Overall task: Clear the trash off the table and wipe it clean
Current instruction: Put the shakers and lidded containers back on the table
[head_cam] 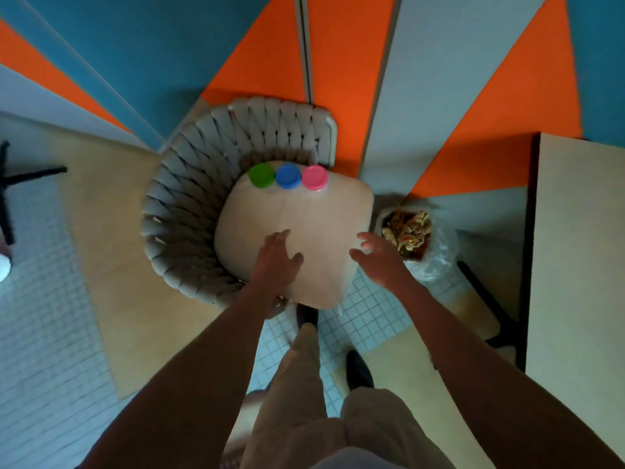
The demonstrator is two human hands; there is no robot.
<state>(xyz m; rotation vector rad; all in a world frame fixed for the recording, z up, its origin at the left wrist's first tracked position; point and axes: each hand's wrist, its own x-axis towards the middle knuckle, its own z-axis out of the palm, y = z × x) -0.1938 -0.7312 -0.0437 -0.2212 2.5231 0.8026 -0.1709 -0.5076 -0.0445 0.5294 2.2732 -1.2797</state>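
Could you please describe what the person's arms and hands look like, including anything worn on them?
Both forearms are bare from the frame's bottom edge to the wrists, with no sleeves visible. The left hand and right hand wear no gloves, and no watch, ring or bracelet can be made out, though the picture is dim and slightly blurred.

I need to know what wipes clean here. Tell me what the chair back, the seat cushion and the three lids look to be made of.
Chair back: thick grey woven rope or padded fabric strips, matte; the braided weave shows.
Cushion: beige, smooth, with a centre seam; fabric or faux leather, hard to tell.
Lids, green, blue, pink: probably plastic, with bright uniform colour and moulded rims.
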